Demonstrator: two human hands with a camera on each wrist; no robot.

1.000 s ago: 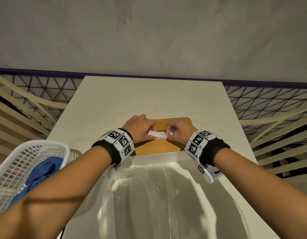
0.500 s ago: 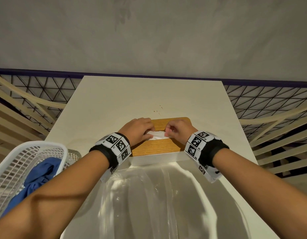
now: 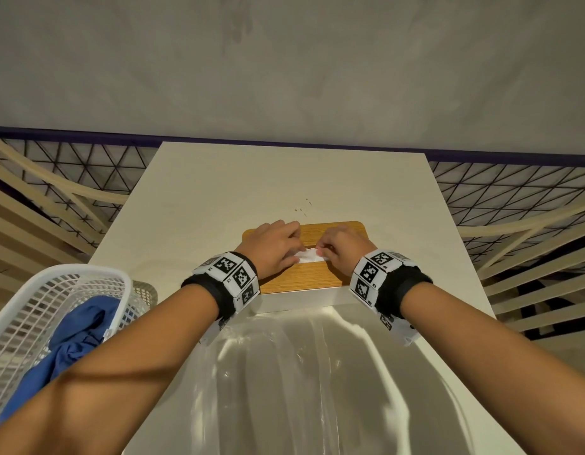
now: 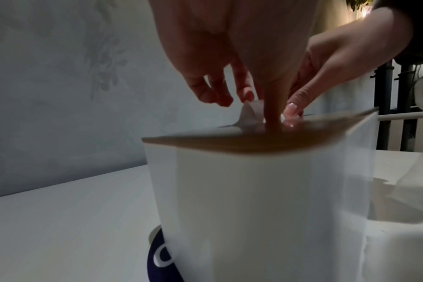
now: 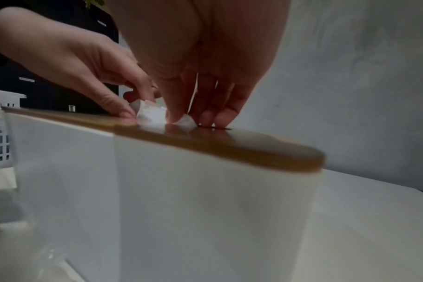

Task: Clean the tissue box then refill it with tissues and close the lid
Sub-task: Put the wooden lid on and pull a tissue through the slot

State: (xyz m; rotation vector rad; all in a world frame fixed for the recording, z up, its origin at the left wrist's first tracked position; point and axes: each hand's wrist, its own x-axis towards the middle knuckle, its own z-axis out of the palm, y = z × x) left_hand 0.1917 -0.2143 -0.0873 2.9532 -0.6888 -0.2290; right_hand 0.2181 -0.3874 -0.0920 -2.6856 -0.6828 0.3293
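The tissue box (image 3: 297, 302) has a white body and stands mid-table with its wooden lid (image 3: 301, 277) seated flat on top. A white tissue (image 3: 309, 256) pokes up from the lid's slot. My left hand (image 3: 299, 254) pinches the tissue's left part, thumb tip down at the slot (image 4: 273, 118). My right hand (image 3: 321, 254) pinches its right corner (image 5: 188, 120), other fingertips (image 5: 220, 118) resting on the lid (image 5: 229, 141). In the left wrist view the tissue (image 4: 250, 111) stands between finger and thumb above the box (image 4: 254, 200).
A white mesh basket (image 3: 54, 284) with a blue cloth (image 3: 77, 336) sits at the table's left front. A crumpled clear plastic wrapper (image 3: 301, 372) lies between the box and me. Bare tabletop (image 3: 251, 185) stretches behind the box to the wall; slatted rails flank the table.
Both hands stay on the lid at the slot. Their fingertips have drawn slightly closer together, and less of the tissue shows between them.
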